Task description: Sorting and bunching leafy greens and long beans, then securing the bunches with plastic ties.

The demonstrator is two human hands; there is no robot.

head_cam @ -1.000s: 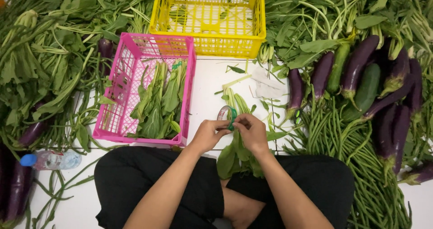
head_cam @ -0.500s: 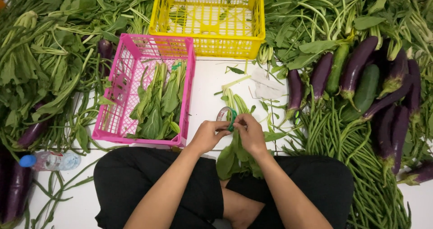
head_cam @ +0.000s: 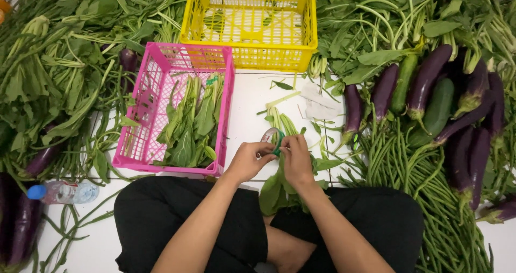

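My left hand (head_cam: 248, 160) and my right hand (head_cam: 296, 159) meet over a bunch of leafy greens (head_cam: 280, 189) that lies across my lap, stems pointing away from me. Between the fingertips is a roll of green tape (head_cam: 273, 138), pressed against the stems. Both hands pinch the tape and the bunch together. The leaves hang down between my crossed legs in black trousers.
A pink crate (head_cam: 156, 98) with tied green bunches stands to the left; a yellow crate (head_cam: 250, 23) sits behind it. Loose greens (head_cam: 48, 74) pile at left, aubergines (head_cam: 424, 82), cucumbers and long beans (head_cam: 414, 171) at right. A plastic bottle (head_cam: 62, 192) lies near my left knee.
The hands have stayed on the stems, with only small finger shifts around the tape.
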